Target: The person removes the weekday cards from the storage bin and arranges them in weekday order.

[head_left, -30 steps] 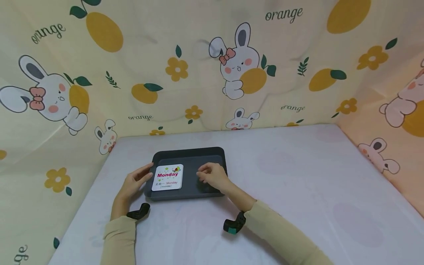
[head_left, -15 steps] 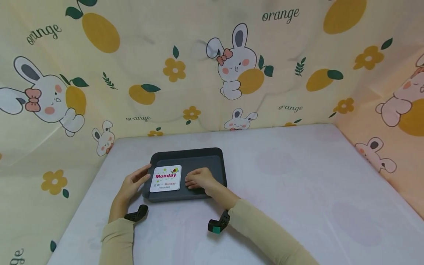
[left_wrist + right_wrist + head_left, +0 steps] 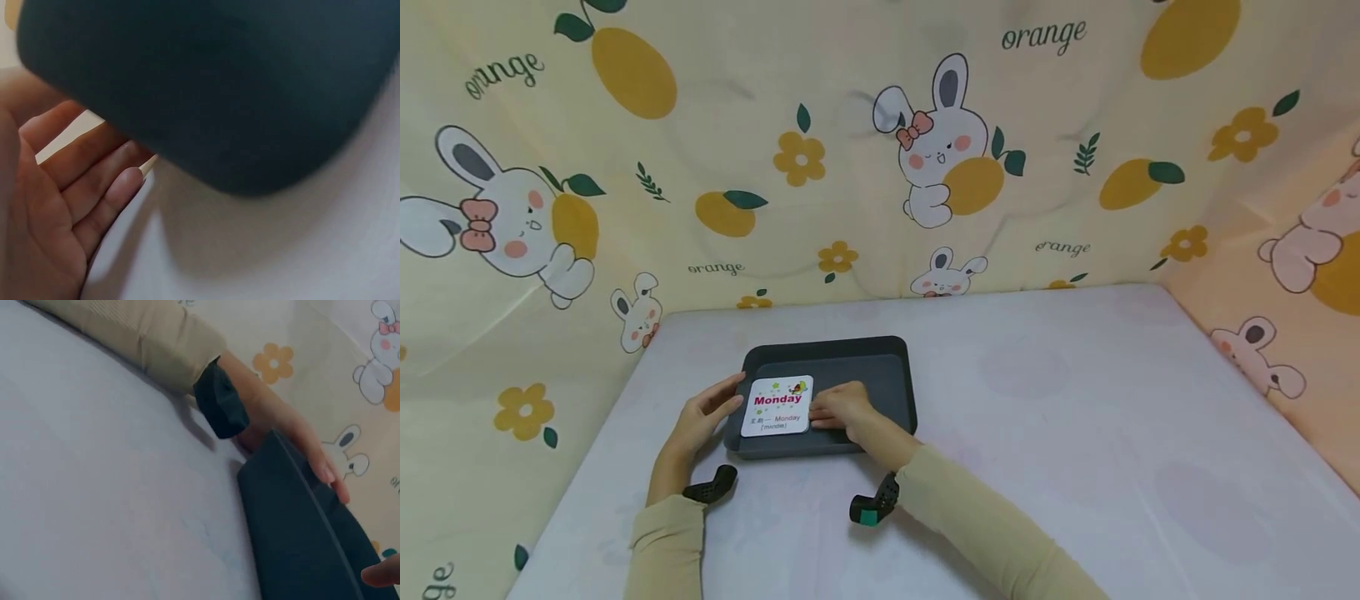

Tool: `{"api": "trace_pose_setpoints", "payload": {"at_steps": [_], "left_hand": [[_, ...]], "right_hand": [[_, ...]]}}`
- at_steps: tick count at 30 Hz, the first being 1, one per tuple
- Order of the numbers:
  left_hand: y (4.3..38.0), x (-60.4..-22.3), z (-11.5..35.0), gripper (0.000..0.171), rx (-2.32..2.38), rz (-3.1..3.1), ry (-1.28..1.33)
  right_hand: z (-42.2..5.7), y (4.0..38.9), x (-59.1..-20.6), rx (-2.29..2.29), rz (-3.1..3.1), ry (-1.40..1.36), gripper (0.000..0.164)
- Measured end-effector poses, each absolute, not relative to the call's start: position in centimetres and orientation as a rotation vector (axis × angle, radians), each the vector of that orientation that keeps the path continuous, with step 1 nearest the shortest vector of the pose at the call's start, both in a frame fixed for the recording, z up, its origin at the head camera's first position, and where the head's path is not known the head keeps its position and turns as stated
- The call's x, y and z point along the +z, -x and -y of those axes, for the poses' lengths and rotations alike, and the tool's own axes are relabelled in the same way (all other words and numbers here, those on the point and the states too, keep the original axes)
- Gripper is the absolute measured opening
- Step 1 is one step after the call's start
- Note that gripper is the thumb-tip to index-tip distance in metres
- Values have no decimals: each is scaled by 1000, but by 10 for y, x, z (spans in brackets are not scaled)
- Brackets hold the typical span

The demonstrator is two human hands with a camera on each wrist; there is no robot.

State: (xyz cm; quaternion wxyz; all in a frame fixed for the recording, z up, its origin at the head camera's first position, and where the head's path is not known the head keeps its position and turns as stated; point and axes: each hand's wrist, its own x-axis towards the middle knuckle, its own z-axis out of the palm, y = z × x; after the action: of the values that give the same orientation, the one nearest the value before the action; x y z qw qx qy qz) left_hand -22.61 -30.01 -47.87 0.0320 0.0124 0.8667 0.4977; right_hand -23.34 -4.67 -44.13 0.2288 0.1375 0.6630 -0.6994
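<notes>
While the right hand (image 3: 844, 406) hangs over the tray (image 3: 880, 383) with bent fingers, we cannot tell whether it pinches anything. We see the Monday card (image 3: 777, 406) inside, immediately left of its fingertips. Beyond the card, the left hand (image 3: 695, 425), loosely spread and gripping nothing, touches the tray's wall. We judge the right hand better placed, the tray's long axis running leftward from it.

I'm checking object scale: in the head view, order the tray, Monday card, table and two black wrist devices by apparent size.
1. Table
2. Tray
3. Monday card
4. Left wrist device and right wrist device: too alike to rank.
</notes>
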Motion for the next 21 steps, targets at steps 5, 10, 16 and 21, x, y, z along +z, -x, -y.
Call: {"api": "trace_pose_setpoints", "payload": {"at_steps": [5,10,16,21], "left_hand": [[225,-479,300,55,1558,-2649,-23],[225,-482,300,55,1545,-2645,-10],[224,-480,299,58,1573,-2614,20],[224,-476,298,59,1574,-2609,30]], "right_hand": [[54,232,-440,-1924,-1882,-416,28],[60,231,-445,-1922,-1986,-469,28],[63,229,-447,-1880,-2141,-426,27],[66,232,-447,-1779,-2244,-407,24]]}}
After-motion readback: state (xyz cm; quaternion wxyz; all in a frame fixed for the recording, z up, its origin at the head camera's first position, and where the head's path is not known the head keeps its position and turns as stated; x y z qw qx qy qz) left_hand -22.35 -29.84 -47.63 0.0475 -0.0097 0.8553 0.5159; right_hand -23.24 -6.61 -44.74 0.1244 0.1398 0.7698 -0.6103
